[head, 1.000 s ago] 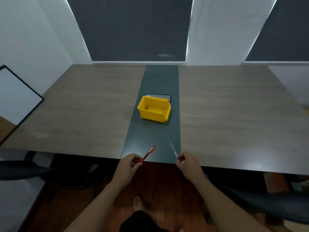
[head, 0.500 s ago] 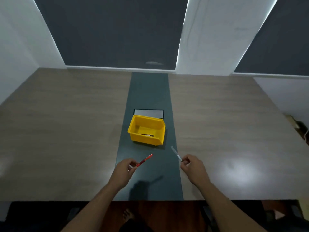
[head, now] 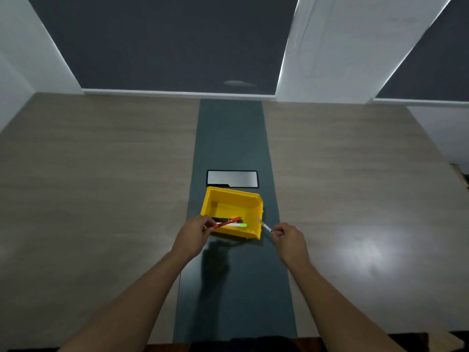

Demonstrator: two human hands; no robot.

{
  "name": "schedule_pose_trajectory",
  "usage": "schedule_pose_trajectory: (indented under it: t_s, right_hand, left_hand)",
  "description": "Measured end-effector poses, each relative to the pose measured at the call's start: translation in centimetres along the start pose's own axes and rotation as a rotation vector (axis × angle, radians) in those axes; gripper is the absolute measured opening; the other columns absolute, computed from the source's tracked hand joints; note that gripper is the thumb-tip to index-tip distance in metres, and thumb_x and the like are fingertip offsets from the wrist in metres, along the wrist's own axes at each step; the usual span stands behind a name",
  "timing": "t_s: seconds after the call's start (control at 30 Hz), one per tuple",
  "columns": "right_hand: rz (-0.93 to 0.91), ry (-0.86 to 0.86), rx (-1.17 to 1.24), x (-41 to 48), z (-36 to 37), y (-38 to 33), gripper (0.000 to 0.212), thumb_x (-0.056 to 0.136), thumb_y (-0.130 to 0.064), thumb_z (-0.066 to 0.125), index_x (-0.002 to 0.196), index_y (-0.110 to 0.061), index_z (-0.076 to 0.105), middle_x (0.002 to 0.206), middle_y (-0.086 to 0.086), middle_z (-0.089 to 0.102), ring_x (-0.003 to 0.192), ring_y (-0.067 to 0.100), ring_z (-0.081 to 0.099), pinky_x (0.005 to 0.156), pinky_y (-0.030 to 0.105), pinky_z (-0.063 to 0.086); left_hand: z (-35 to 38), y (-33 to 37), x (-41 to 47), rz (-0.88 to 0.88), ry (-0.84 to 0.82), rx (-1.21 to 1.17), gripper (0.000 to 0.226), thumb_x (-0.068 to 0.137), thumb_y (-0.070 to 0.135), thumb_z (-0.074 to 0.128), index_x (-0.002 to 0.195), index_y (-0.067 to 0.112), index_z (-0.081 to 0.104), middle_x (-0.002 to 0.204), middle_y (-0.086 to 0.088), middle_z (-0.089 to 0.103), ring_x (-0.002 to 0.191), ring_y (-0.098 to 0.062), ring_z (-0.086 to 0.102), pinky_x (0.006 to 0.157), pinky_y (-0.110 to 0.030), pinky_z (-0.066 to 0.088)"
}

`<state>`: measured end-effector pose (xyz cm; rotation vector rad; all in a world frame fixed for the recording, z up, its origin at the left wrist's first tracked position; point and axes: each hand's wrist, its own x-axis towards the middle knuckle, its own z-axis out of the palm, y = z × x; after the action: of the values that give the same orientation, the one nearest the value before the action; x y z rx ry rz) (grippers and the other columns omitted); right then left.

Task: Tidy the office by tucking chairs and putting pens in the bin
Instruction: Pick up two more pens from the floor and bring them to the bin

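Observation:
A yellow bin (head: 232, 199) stands on the dark centre strip of the wooden table (head: 101, 186). Inside it lie a black pen (head: 223, 219) and a white pen with a green end (head: 238, 225). My left hand (head: 194, 235) pinches a red pen (head: 227, 222), whose tip reaches over the bin's near-left rim. My right hand (head: 288, 236) holds a thin white pen (head: 262, 224) that points up-left at the bin's near-right corner.
A silver cable-box lid (head: 232, 178) is set into the strip right behind the bin. Dark window blinds and white wall panels rise beyond the table's far edge. No chairs are in view.
I have come closer and leaned over the table. Both hands moved forward with their pens, from the table's near edge up to the bin.

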<state>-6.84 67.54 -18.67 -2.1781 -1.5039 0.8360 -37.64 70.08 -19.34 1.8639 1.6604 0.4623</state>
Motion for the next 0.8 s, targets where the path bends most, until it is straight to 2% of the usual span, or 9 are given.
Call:
schedule_pose_trajectory:
  t_s: [0.1,0.23,0.37,0.5,0.57,0.67,0.73,0.8]
  right_hand:
    - [0.024,-0.048,0.004,2.6,1.0,-1.4,0.005,0.093,-0.016,0.074,0.097,-0.014,0.077,0.095,0.006,0.078,0.089,0.026,0.071,0.072,0.034,0.050]
    - [0.054,-0.142,0.054,5.3,3.2,-3.0,0.010,0.098,-0.018,0.072,0.106,-0.014,0.075,0.099,0.006,0.076,0.087,0.022,0.069,0.060,0.021,0.043]
    - [0.004,-0.217,0.082,7.2,5.6,-3.1,0.014,0.104,-0.024,0.063,0.114,-0.020,0.072,0.108,0.004,0.075,0.102,0.024,0.072,0.070,0.025,0.048]
    - [0.029,-0.181,0.035,8.2,6.5,-2.8,0.030,0.107,-0.027,0.058,0.133,-0.016,0.066,0.129,0.013,0.069,0.117,0.031,0.065,0.093,0.035,0.050]
    - [0.137,-0.166,-0.018,8.5,6.7,-2.5,0.039,0.107,-0.031,0.058,0.140,-0.011,0.061,0.136,0.021,0.062,0.125,0.039,0.059,0.103,0.041,0.048]
    - [0.438,-0.312,-0.058,9.1,7.1,-1.3,0.056,0.109,-0.044,0.050,0.139,0.002,0.057,0.139,0.028,0.061,0.128,0.045,0.060,0.104,0.045,0.049]
    - [0.596,-0.477,0.089,9.0,7.3,-0.9,0.057,0.109,-0.052,0.045,0.129,0.000,0.060,0.130,0.023,0.067,0.112,0.039,0.072,0.098,0.046,0.060]
    - [0.728,-0.549,0.363,9.0,7.8,-0.8,0.041,0.109,-0.049,0.049,0.122,-0.011,0.052,0.125,0.019,0.068,0.099,0.034,0.078,0.089,0.045,0.065]
  left_hand:
    - [0.3,0.2,2.2,-0.025,-0.017,0.030,0.015,0.100,0.024,0.070,0.114,0.026,0.076,0.111,0.005,0.073,0.097,-0.013,0.063,0.084,-0.029,0.055]
    - [1.4,-0.7,4.6,-0.028,-0.036,0.054,0.017,0.102,0.028,0.068,0.117,0.027,0.076,0.116,0.003,0.073,0.106,-0.015,0.061,0.093,-0.031,0.054]
    - [1.9,-1.9,5.9,-0.009,-0.017,0.040,0.026,0.101,0.040,0.066,0.120,0.026,0.077,0.118,0.002,0.073,0.118,-0.016,0.057,0.101,-0.033,0.052]
    - [2.0,-3.1,6.1,0.009,0.161,0.039,0.036,0.104,0.039,0.062,0.134,0.021,0.071,0.144,-0.002,0.063,0.138,-0.022,0.047,0.116,-0.035,0.041]
    - [1.9,-3.3,6.3,-0.124,0.177,-0.058,0.044,0.107,0.040,0.057,0.146,0.019,0.061,0.154,-0.005,0.055,0.145,-0.024,0.044,0.119,-0.034,0.035]
    - [2.2,-3.6,6.5,-0.383,0.121,-0.220,0.059,0.108,0.049,0.051,0.158,0.018,0.046,0.160,-0.007,0.052,0.143,-0.028,0.053,0.117,-0.043,0.045]
    - [2.4,-3.9,6.7,-0.481,0.079,-0.295,0.057,0.109,0.046,0.050,0.157,0.016,0.048,0.153,-0.009,0.059,0.135,-0.031,0.061,0.106,-0.037,0.050]
    - [2.8,-4.3,6.8,-0.468,0.050,-0.268,0.044,0.111,0.039,0.048,0.146,0.015,0.061,0.135,-0.009,0.070,0.123,-0.030,0.068,0.091,-0.023,0.050]
